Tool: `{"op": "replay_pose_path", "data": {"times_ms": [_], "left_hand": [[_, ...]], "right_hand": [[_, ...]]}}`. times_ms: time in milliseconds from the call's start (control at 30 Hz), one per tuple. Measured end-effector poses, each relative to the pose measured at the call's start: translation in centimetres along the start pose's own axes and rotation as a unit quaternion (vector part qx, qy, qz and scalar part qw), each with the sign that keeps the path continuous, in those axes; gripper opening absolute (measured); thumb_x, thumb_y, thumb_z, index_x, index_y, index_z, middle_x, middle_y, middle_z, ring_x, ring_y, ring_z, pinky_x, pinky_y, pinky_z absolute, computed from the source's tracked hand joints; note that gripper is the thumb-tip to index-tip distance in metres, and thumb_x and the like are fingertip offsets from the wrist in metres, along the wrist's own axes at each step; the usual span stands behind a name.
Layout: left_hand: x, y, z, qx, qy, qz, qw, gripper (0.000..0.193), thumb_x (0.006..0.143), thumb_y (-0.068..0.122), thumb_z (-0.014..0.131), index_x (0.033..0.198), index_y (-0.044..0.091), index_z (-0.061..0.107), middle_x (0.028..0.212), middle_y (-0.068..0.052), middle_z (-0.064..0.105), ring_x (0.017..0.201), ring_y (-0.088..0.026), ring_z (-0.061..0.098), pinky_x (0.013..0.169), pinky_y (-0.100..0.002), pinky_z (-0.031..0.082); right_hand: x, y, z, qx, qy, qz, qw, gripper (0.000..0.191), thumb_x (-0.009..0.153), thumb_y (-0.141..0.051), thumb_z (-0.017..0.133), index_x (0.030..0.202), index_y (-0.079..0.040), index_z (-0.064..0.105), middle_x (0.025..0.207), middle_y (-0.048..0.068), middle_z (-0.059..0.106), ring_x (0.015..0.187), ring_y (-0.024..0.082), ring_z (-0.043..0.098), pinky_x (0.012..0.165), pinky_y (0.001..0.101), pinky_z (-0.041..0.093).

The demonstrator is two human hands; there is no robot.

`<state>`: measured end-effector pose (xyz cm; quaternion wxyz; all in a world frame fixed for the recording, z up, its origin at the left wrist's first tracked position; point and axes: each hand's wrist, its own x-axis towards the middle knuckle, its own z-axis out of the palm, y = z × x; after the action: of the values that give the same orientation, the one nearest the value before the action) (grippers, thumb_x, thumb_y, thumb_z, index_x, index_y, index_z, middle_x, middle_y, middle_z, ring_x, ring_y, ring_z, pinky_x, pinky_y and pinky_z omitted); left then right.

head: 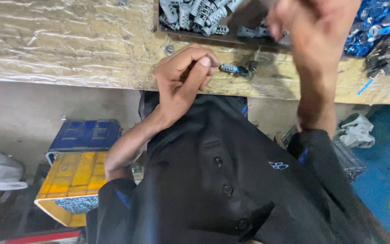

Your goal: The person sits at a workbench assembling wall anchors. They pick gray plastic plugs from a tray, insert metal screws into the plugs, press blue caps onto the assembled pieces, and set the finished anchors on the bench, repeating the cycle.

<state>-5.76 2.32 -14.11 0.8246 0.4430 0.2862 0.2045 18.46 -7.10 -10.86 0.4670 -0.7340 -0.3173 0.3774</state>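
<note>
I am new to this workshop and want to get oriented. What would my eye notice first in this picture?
First, the left hand at the middle of the bench edge, pinching a small ribbed grey part. Above it, the blurred right hand reaches to a dark tray of similar grey parts. Then the yellow crate under a blue one, lower left on the floor.

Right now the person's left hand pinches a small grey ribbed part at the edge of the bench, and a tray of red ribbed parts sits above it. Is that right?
Not quite. In the head view the tray holds grey ribbed parts, not red. The left hand does pinch a small grey ribbed part at the bench edge.
</note>
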Motion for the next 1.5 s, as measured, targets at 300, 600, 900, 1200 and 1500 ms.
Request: {"op": "replay_pose_path", "data": {"times_ms": [300,600,900,1200,1500], "left_hand": [[-1.1,1.5,2.1,-0.047,-0.003,-0.003,0.999,0.005,0.108,0.000,0.070,0.108,-0.004,0.070,0.089,-0.005,0.066,0.067,-0.004,0.052,0.057,-0.020,0.039],[-3.4,0.8,3.7,-0.021,0.020,-0.003,1.000,0.002,0.109,-0.002,0.068,0.109,-0.004,0.069,0.088,-0.004,0.064,0.070,-0.004,0.052,0.061,-0.020,0.041],[-5.0,-0.6,5.0,-0.043,0.032,0.001,0.999,0.008,0.109,0.001,0.070,0.103,-0.005,0.069,0.090,-0.004,0.066,0.076,-0.006,0.055,0.064,-0.021,0.043],[-6.5,-1.6,4.9,-0.039,0.030,-0.002,0.999,0.008,0.107,0.005,0.072,0.105,-0.002,0.069,0.087,-0.003,0.065,0.072,-0.005,0.053,0.062,-0.020,0.040],[-7.2,-2.7,4.8,-0.088,0.038,-0.003,0.995,0.010,0.107,0.008,0.072,0.103,0.000,0.068,0.083,-0.003,0.064,0.063,-0.004,0.047,0.056,-0.021,0.036]], "right_hand": [[-7.8,-1.8,4.5,0.270,-0.056,0.074,0.958,0.028,0.112,-0.016,0.074,0.104,0.009,0.066,0.092,0.009,0.065,0.071,0.008,0.053,0.062,0.0210,0.040],[-9.6,-0.6,4.8,0.285,-0.047,0.065,0.955,0.026,0.109,-0.016,0.077,0.104,0.008,0.068,0.091,0.006,0.066,0.070,0.005,0.052,0.061,0.0194,0.039],[-12.3,0.2,5.1,0.277,0.001,0.056,0.959,0.024,0.108,-0.013,0.078,0.104,0.008,0.068,0.094,0.006,0.068,0.074,0.006,0.054,0.064,0.0197,0.041],[-14.1,0.0,5.6,0.270,0.014,0.074,0.960,0.022,0.108,-0.012,0.077,0.104,0.007,0.068,0.085,0.005,0.066,0.068,0.005,0.052,0.061,0.0202,0.039],[-14.9,0.0,6.6,0.284,0.031,0.069,0.956,0.019,0.108,-0.010,0.075,0.105,0.007,0.069,0.081,0.004,0.065,0.066,0.005,0.050,0.060,0.0197,0.037]]}}
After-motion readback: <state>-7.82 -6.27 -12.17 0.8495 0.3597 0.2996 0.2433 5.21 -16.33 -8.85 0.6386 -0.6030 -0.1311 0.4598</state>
